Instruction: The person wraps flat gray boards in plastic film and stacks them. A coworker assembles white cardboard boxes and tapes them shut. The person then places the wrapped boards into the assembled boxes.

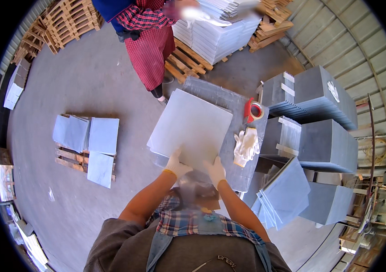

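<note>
A pale grey square sheet (195, 120) lies in front of me, with the edge of at least one more sheet showing beneath it at the left. My left hand (176, 165), in a white knit glove with a yellow cuff, grips the near edge with its thumb on top. Farther right on that same edge, my right hand (216, 172), gloved alike, also has its thumb on the surface; its other fingers are hidden underneath. Under the sheets is a grey worktable (240, 170). A red tape dispenser (250, 111) and a spare pair of white gloves (246, 146) rest on its right side.
Strapped stacks of grey sheets (322, 97) stand at the right, with loose tilted sheets (288, 190) nearer me. A pallet with bluish sheets (103, 136) sits left on the floor. Beyond the table, a person in a red checked apron (150, 59) works at a white stack (215, 38).
</note>
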A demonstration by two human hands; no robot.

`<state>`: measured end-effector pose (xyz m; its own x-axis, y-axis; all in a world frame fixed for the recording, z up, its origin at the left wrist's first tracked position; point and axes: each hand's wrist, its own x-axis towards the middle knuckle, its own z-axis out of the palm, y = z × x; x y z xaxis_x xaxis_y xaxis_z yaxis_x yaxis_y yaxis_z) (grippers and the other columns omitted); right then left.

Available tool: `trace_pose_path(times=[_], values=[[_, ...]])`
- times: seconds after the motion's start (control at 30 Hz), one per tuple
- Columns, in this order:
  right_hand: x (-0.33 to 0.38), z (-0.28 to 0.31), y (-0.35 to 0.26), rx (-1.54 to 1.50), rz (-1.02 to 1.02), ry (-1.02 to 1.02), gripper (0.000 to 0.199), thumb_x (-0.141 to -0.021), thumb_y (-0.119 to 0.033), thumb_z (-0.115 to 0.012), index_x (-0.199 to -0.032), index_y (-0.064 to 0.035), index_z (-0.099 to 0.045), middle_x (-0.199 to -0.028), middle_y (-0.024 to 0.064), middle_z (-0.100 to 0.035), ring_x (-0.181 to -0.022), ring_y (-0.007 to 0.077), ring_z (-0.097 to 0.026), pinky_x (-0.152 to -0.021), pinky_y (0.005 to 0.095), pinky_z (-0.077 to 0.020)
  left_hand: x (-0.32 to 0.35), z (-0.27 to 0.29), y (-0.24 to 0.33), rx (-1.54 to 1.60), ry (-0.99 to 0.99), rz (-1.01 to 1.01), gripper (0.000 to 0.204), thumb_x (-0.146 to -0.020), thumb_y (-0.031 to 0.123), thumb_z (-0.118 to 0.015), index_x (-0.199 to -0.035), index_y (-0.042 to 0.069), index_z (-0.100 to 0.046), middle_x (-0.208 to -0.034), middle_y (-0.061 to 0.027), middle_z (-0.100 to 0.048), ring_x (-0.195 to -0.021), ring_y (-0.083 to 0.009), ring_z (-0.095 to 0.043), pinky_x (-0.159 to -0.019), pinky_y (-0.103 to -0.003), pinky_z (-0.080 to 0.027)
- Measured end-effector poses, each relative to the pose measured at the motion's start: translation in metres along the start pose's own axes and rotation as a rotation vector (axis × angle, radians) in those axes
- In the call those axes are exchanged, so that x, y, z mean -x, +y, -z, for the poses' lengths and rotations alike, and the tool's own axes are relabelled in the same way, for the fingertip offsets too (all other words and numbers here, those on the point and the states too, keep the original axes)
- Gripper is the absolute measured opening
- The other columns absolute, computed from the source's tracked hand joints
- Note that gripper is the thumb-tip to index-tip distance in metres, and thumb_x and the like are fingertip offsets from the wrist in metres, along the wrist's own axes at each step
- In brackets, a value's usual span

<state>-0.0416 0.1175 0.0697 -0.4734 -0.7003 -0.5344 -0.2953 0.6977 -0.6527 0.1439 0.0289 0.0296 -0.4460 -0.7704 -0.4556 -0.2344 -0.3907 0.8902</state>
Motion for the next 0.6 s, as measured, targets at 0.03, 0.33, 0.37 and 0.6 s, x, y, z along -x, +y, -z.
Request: trace_pose_path(times=[0.03, 0.33, 0.37, 0.6], values=[[0.001, 0.0, -0.002, -0.005, 0.041, 0.013, 0.068, -0.088, -0.041, -0.069, -0.141, -0.0053, -0.046, -0.13, 0.0248, -0.061, -0.121, 0.0426, -0.058, -0.099, 0.0471, -0.046, -0.008, 0.0, -0.013, 0.035, 0.014, 0.025, 0.062, -0.081, 0.023, -0.076, -0.134, 0.005, -0.05, -0.131, -0.0085, -0.06, -0.117, -0.0219, -0.058, -0.1, -0.036, -0.049], [-0.004, -0.001, -0.032, 0.304, 0.056, 0.076, 0.092, -0.083, -0.044, -0.07, -0.15, 0.0016, -0.026, -0.15, 0.0241, -0.042, -0.116, 0.0462, -0.059, -0.097, 0.0516, -0.0479, -0.048, 0.005, -0.083, 0.747, -0.052, 0.345, 0.095, -0.066, 0.025, -0.088, -0.143, -0.004, -0.042, -0.138, -0.0246, -0.056, -0.127, -0.0344, -0.056, -0.107, -0.038, -0.046], [-0.001, 0.004, -0.032, 0.308, 0.081, 0.082, 0.091, -0.083, -0.043, -0.069, -0.15, 0.0013, -0.026, -0.149, 0.0237, -0.043, -0.115, 0.046, -0.06, -0.096, 0.0519, -0.0481, -0.048, 0.004, -0.081, 0.785, -0.058, 0.408, 0.094, -0.065, 0.025, -0.088, -0.143, -0.004, -0.043, -0.138, -0.0251, -0.056, -0.127, -0.0349, -0.056, -0.108, -0.039, -0.046], [-0.002, 0.015, -0.047, 0.307, 0.008, 0.008, 0.086, -0.083, -0.04, -0.069, -0.15, -0.0015, -0.029, -0.148, 0.0206, -0.045, -0.12, 0.0447, -0.057, -0.097, 0.051, -0.0481, -0.035, 0.008, -0.06, 0.461, -0.258, 0.246, 0.059, -0.089, 0.034, -0.068, -0.134, 0.002, -0.048, -0.131, -0.0232, -0.059, -0.119, -0.0423, -0.06, -0.091, -0.057, -0.051]])
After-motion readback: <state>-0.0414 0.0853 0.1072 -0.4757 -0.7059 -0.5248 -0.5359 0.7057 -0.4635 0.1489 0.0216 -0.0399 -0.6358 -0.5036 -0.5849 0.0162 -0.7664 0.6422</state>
